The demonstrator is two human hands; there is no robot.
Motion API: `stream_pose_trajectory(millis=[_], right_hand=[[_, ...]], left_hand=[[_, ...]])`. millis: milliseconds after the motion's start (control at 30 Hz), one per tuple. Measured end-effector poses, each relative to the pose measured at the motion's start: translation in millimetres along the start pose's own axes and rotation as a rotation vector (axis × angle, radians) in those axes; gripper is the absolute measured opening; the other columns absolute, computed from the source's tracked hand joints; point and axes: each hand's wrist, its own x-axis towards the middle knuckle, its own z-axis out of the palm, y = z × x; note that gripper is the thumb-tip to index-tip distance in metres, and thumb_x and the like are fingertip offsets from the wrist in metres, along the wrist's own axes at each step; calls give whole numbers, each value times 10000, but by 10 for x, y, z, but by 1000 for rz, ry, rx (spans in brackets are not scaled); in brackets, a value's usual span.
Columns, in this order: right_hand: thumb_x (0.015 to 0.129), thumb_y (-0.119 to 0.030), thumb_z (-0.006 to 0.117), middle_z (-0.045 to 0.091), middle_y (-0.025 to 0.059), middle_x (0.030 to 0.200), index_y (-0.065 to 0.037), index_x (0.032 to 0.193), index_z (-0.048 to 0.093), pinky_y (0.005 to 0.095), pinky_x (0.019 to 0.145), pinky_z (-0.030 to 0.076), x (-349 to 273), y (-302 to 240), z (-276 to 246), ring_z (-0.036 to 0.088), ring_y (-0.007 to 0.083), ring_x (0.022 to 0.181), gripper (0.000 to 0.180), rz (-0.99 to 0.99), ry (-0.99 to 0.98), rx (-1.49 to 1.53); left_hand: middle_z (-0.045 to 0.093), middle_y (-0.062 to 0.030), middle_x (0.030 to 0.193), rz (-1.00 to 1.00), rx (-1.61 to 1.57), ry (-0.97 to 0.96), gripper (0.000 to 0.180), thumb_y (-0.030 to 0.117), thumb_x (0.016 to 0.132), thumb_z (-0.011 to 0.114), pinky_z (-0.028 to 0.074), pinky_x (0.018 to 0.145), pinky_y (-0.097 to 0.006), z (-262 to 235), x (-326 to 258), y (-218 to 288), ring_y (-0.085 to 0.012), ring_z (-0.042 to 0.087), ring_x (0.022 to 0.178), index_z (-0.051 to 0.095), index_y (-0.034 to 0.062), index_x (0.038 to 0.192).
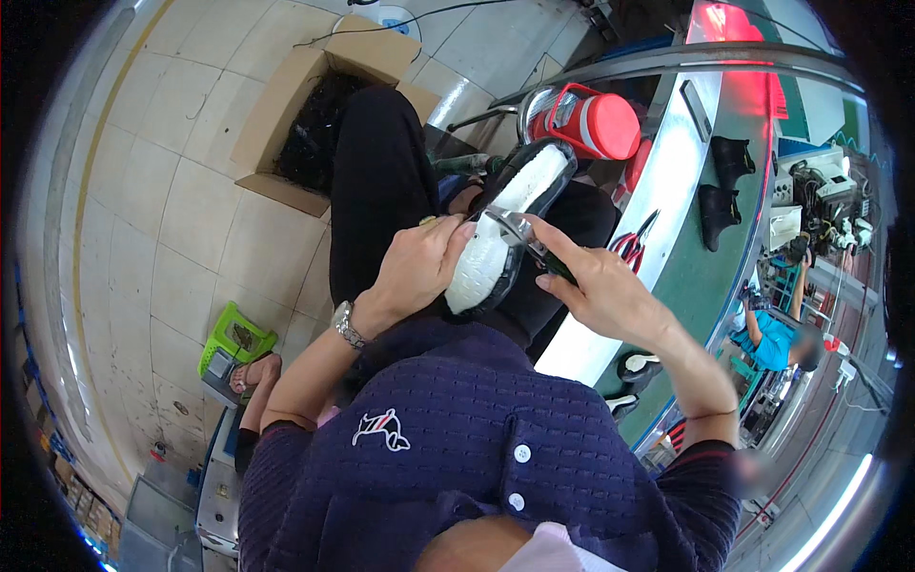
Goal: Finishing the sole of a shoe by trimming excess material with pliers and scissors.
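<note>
A black shoe upper on a last [477,272] lies sole side up across my lap, its white bottom facing me. My left hand [415,267] grips its left edge near the middle, fingers bent over the rim. On the other side, my right hand [610,291] is closed around the dark handle of a pair of pincers [513,224]. The metal head of the pincers touches the shoe's edge at its narrow middle, close to my left fingertips. How far the jaws are parted cannot be made out.
Right of me runs a workbench with a green top [658,276], bearing black boots [717,214] and a red-handled hand tool [629,250]. A red container [610,126] stands beyond my knee. An open cardboard box [257,157] sits on the floor; a co-worker in blue [777,343] is at far right.
</note>
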Motion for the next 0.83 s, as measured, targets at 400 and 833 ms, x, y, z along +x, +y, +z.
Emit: stream_pose_trajectory(millis=[400,833], right_hand=[[939,-153,538,650,195,760,-221,1477,226,470,664,533,43,241,34,666,373,738,625,-67,-144,-134],[883,-166,658,703,164,858,-250,1480,297,400,642,545,-253,360,526,702,296,703,703,55,91,333]], left_hand=[[637,-196,1142,-419,-65,-374,441,293,970,524,530,812,-350,12,-4,254,-286,670,936,498,78,1354],[251,-45,1544,-745,-1134,-386,894,495,862,649,170,1152,-318,410,333,61,-180,236,1411,136,219,1540]])
